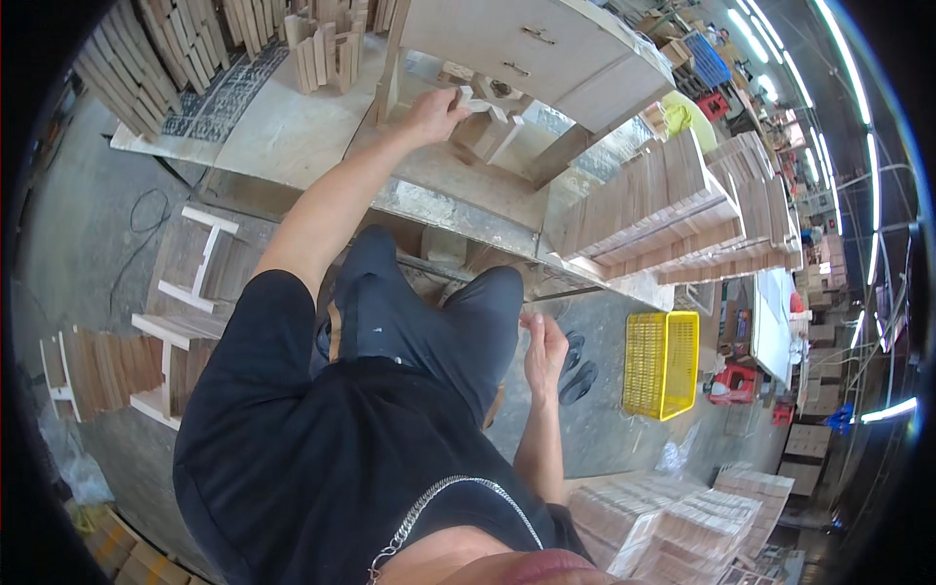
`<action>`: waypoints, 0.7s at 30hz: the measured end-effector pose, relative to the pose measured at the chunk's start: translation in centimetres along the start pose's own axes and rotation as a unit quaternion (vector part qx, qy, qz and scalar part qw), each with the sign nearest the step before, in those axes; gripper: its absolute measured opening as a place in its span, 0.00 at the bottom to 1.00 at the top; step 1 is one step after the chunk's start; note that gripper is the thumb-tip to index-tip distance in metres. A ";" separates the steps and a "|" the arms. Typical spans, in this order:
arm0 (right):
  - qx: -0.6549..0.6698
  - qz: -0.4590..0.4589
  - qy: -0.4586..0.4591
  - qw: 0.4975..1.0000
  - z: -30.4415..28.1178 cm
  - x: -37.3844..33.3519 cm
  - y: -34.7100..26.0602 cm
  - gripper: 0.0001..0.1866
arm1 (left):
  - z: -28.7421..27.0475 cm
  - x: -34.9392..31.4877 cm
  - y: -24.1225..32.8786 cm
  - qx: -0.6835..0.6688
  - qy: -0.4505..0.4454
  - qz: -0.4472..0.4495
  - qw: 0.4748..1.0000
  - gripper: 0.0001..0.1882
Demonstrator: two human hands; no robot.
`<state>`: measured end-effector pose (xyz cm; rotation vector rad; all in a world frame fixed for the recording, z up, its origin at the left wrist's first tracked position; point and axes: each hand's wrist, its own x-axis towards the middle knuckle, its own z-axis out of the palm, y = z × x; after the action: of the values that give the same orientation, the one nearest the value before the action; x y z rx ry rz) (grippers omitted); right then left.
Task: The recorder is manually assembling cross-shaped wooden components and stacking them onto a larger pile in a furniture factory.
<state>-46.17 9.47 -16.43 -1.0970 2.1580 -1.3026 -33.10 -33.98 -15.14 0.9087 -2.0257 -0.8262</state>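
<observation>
Several flat wood pieces (107, 366) lie stacked on the floor at my far left, with a pale wooden frame (200, 263) just beyond them. My left hand (434, 112) reaches up onto the worktop (292, 127), fingers curled over the edge of a small wooden block assembly (487, 132) that sits near the middle of the worktop, under the front of a pale cabinet with drawer handles (531, 49). I cannot tell how firmly I grip it. My knees in dark trousers (419, 312) sit below the worktop edge. My right hand (544, 351) hangs beside my right knee, fingers loosely bent and holding nothing. Further right, slanted stacks of wooden panels (673, 210) lean together, and a yellow plastic crate (663, 363) stands on the floor.
</observation>
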 end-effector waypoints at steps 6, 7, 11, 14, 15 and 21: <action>-0.036 0.017 -0.075 0.996 -0.7 -1.0 -0.7 0.18 | -2.4 -4.6 0.6 -0.010 -0.030 -0.020 0.999 0.16; -0.032 0.016 -0.084 0.996 -0.6 -0.8 -0.9 0.18 | -3.2 -5.4 1.3 -0.004 -0.026 -0.026 0.999 0.16; -0.069 -0.009 -0.126 0.990 -1.3 1.4 -1.9 0.15 | -6.8 -9.9 2.6 0.051 -0.048 -0.009 0.997 0.16; -0.097 -0.104 -0.108 0.984 -2.3 3.4 -3.3 0.12 | -9.6 -15.2 3.8 -0.313 0.000 -0.157 0.937 0.19; -0.112 -0.155 -0.093 0.977 -2.5 4.2 -4.7 0.10 | -11.0 -16.4 3.8 -0.304 0.009 -0.162 0.939 0.19; -0.182 -0.400 0.001 0.898 -7.1 7.1 -13.2 0.02 | -14.7 -18.9 -7.9 -0.634 0.225 -0.437 0.597 0.12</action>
<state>-49.69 4.43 -1.07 -2.3051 2.0572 -1.1801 -9.62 -26.61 -20.78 0.9537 -0.0687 -1.8972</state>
